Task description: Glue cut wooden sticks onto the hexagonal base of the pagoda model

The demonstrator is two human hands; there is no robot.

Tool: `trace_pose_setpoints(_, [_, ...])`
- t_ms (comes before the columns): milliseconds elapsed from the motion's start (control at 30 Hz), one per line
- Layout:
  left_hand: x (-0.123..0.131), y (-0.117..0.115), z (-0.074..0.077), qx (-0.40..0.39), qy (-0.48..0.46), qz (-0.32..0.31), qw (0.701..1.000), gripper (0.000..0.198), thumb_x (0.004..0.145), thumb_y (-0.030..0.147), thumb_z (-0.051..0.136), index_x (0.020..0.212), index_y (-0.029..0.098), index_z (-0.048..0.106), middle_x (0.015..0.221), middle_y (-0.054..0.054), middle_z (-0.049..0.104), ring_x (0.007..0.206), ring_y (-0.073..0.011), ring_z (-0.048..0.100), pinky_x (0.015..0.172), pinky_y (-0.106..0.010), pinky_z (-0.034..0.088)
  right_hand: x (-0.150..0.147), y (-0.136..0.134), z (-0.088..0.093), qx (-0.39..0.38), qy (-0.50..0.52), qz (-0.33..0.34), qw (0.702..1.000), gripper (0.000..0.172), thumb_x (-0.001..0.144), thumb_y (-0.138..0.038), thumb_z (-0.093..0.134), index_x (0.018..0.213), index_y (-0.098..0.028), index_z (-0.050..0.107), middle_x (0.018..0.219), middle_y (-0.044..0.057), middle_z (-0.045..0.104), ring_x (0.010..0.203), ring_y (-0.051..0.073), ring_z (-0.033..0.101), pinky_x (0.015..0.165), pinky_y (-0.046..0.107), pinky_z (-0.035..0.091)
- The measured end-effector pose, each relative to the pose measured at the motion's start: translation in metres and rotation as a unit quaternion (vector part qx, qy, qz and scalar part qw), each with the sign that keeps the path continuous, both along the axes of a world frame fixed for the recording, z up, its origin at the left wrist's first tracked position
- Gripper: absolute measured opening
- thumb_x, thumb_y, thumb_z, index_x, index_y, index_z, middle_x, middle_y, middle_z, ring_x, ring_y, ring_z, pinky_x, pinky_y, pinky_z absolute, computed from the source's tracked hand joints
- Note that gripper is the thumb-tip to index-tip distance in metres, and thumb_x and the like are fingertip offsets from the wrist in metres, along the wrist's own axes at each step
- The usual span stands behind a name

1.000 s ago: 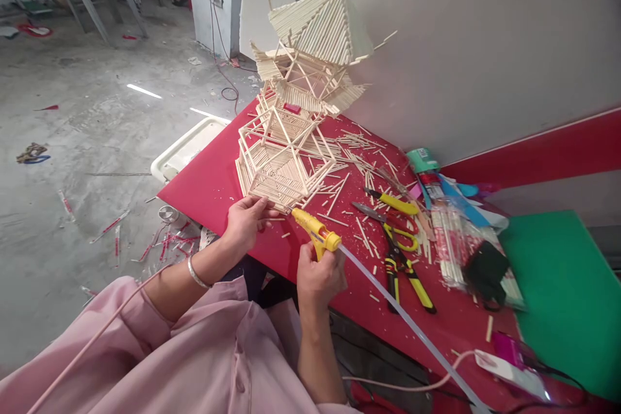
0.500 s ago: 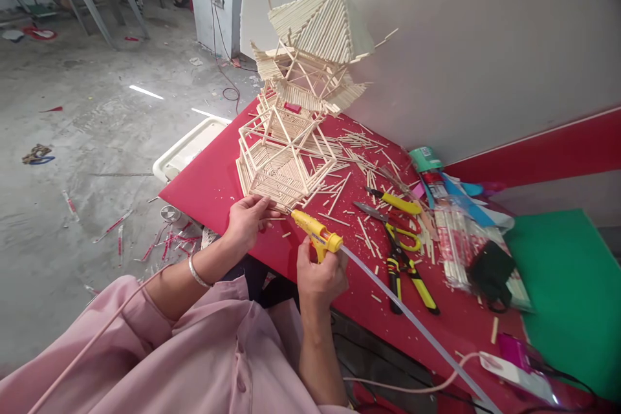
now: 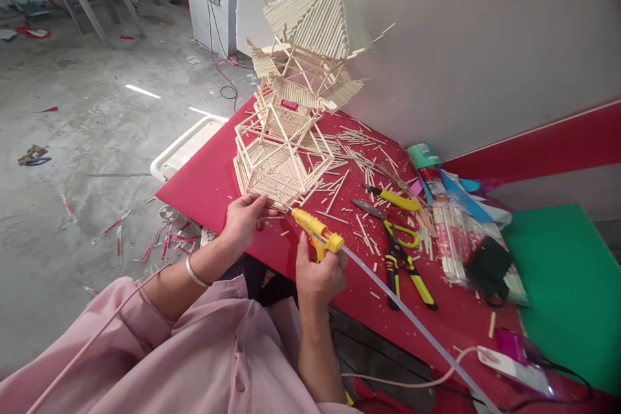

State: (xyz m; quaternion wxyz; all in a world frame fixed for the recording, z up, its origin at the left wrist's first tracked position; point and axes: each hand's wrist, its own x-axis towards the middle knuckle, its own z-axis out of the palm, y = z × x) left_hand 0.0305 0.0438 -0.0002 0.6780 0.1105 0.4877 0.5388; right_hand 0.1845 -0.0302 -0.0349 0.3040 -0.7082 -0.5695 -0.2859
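My right hand [image 3: 320, 275] is wrapped round a yellow hot glue gun [image 3: 313, 231], and a long clear glue stick [image 3: 412, 320] trails from its back end. The nozzle points left, close to the fingertips of my left hand [image 3: 245, 220]. Between those pinched fingers is a thin wooden stick [image 3: 276, 211], partly hidden. Just beyond both hands lies an open stick frame [image 3: 286, 142] over a hexagonal base of sticks [image 3: 274, 178]. Behind it rises a pagoda-like stick model [image 3: 315, 22] with tiered roofs.
Loose sticks [image 3: 359, 142] litter the red tabletop [image 3: 194, 184]. To the right lie scissors [image 3: 388, 217], a yellow-handled cutter [image 3: 398, 199], pruning shears [image 3: 410, 272], bagged sticks [image 3: 449, 239] and a black pouch [image 3: 490, 265]. A white power strip [image 3: 514, 369] sits near the front right. A wall stands behind.
The view has shifted slightly, so everything sits a little further left and up. Both hands keep nearly the same pose, with the nozzle still by the left fingertips.
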Motion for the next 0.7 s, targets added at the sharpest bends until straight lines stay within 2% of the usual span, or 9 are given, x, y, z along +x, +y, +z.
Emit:
trace_pose_setpoints(200, [-0.0003, 0.0003, -0.0004, -0.003, 0.001, 0.006, 1.0, 0.018, 0.078, 0.021, 0.076, 0.07, 0.011, 0.063, 0.067, -0.007, 0.069, 0.05, -0.0113, 0.064, 0.039, -0.017, 0.041, -0.0004, 0.0001, 0.0021, 0.001, -0.001, -0.003, 1.0, 0.038, 0.086, -0.05, 0.068, 0.094, -0.013, 0.063, 0.082, 0.014, 0.071, 0.074, 0.026, 0.07, 0.061, 0.032, 0.054])
trace_pose_setpoints(467, [-0.0002, -0.0005, 0.0043, -0.014, -0.005, 0.002, 1.0, 0.018, 0.085, 0.017, 0.067, 0.069, 0.011, 0.064, 0.062, -0.007, 0.069, 0.049, -0.0115, 0.065, 0.04, -0.016, 0.04, -0.0005, -0.0013, 0.0006, 0.006, -0.001, 0.01, 1.0, 0.038, 0.086, -0.051, 0.067, 0.092, -0.014, 0.061, 0.083, 0.016, 0.072, 0.072, 0.026, 0.07, 0.061, 0.032, 0.053])
trace_pose_setpoints(700, [-0.0011, -0.0003, 0.0027, -0.007, -0.006, -0.001, 1.0, 0.019, 0.081, 0.023, 0.075, 0.069, 0.011, 0.065, 0.064, -0.008, 0.07, 0.049, -0.0118, 0.065, 0.04, -0.016, 0.041, -0.0003, -0.0023, -0.0017, 0.0, 0.02, 0.014, 1.0, 0.038, 0.087, -0.052, 0.066, 0.094, -0.015, 0.061, 0.085, 0.016, 0.071, 0.074, 0.027, 0.07, 0.062, 0.034, 0.053])
